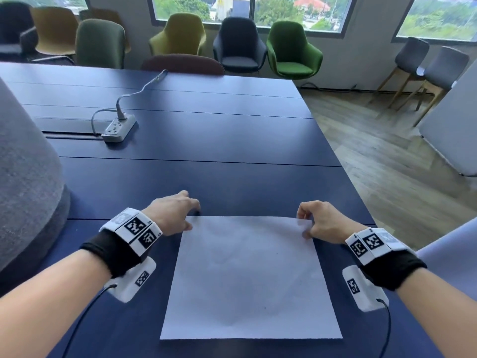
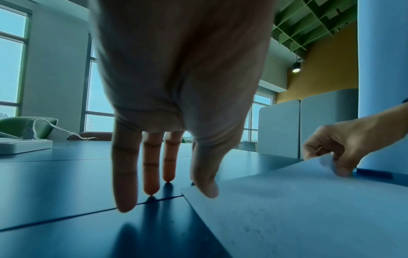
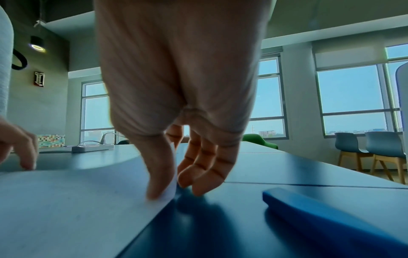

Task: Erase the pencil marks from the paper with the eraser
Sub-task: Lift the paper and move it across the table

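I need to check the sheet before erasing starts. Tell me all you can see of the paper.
The paper is one thin white sheet lying flat on the dark blue table, with only faint grey smudges visible. The right hand pinches its far right corner, lifting it slightly; the left hand touches its far left corner with the thumb.

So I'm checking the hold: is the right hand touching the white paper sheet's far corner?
Touching. The right wrist view shows the right hand pinching the lifted corner of the white paper sheet between thumb and fingers.
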{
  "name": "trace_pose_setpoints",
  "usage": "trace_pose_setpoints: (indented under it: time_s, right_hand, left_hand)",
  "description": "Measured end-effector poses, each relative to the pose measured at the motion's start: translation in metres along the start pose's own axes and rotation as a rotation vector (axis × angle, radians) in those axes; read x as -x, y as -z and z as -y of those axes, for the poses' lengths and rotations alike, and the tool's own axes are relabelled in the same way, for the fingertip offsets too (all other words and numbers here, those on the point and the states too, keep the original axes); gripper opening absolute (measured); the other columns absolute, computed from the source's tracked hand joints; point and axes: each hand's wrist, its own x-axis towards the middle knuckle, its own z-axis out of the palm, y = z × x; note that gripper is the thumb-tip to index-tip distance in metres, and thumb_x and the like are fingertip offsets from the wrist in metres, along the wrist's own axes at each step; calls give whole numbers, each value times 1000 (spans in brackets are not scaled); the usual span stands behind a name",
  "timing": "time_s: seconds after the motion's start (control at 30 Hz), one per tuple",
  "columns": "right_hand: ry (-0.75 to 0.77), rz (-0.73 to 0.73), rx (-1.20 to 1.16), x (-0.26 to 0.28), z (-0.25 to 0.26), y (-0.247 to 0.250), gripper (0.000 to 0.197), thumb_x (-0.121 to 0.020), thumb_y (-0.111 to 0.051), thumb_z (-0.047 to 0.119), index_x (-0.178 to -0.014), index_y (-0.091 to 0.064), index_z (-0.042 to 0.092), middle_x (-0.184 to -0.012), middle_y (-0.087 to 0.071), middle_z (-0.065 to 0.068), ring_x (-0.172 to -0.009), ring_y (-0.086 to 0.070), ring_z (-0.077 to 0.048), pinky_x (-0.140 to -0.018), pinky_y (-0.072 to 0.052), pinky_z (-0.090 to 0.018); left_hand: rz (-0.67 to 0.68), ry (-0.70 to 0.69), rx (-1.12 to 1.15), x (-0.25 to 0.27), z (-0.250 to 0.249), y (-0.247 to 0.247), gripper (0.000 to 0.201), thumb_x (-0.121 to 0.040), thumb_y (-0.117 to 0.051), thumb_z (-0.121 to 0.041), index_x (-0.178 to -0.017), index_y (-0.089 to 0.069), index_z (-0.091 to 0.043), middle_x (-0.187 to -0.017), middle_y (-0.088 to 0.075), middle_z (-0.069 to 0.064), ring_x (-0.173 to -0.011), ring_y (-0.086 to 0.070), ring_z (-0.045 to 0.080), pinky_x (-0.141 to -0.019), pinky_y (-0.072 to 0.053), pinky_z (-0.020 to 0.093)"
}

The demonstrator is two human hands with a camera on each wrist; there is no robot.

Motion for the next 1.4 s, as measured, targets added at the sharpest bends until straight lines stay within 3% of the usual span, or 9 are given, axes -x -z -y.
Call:
trace_pose_setpoints:
  time_s: [0.2,0.37,0.73,0.9,1.0,1.07,1.2,1.33,1.4]
  right_hand:
    - [48,-139,-84,10,2,2,34,-78,-62,-3,-66,-56,28,-73,-67,-1,-72,-63,-18,-65,-51,-27]
    - [99,-281,-192,33,17,24,22,-84,-62,0,-72,-66,19,-68,-65,7,-61,-59,0,-57,-43,-8]
    - [279,-635,-228,95,72,72,13,-79,-75,6,-79,-77,18,-73,-65,8,-68,-61,-8,-61,-42,-7]
    - [337,-765,-256,116,87,83,15,-75,-78,3,-77,-78,17,-76,-62,6,-58,-57,-6,-53,-38,-6]
    - [319,-763,-230,115,85,79,17,-74,-78,1,-75,-77,18,-75,-61,6,-56,-55,-6,-51,-37,-9]
    - [295,-718,-243,113,83,72,21,-74,-79,-1,-74,-77,20,-73,-61,6,-54,-54,-6,-51,-36,-7]
    - [279,-756,-302,116,82,73,22,-74,-78,1,-74,-76,23,-72,-61,7,-54,-53,-8,-51,-35,-6]
    - [293,-720,-284,117,87,73,23,-74,-78,1,-74,-75,24,-73,-62,9,-55,-55,-7,-52,-36,-5]
    - [293,-753,-298,119,88,75,21,-75,-78,2,-75,-76,23,-73,-62,8,-55,-55,-7,-52,-36,-5]
  left_hand:
    - [-113,6,49,-3,8,-6,6,-93,-59,-28,-89,-55,-28,-99,-44,-11,-98,-52,13,-78,-36,26]
    - [-227,-5,342,18,23,10,21,-89,-68,-24,-69,-64,-30,-81,-65,-10,-74,-62,4,-69,-48,24]
    - [-668,-75,618,107,9,58,20,-80,-78,-27,-81,-69,-45,-66,-66,-17,-53,-63,11,-56,-56,29]
    - [-768,-141,744,138,11,80,49,-58,-62,-86,-84,-72,-44,-67,-68,-14,-54,-66,13,-67,-60,36]
    - [-743,-142,712,137,7,81,9,-74,-78,-48,-80,-71,-46,-65,-67,-15,-50,-64,12,-54,-57,32]
    - [-722,-110,663,132,5,72,26,-77,-80,-24,-77,-70,-48,-63,-66,-16,-47,-62,10,-53,-54,31]
    - [-739,-137,757,140,5,74,16,-70,-74,-61,-80,-71,-48,-67,-67,-16,-48,-63,10,-53,-54,28]
    - [-728,-135,692,142,6,74,18,-77,-77,-33,-80,-70,-49,-66,-67,-17,-48,-64,10,-56,-54,35]
    - [-719,-155,722,146,3,78,12,-73,-71,-58,-82,-70,-49,-68,-67,-17,-49,-65,10,-55,-54,36]
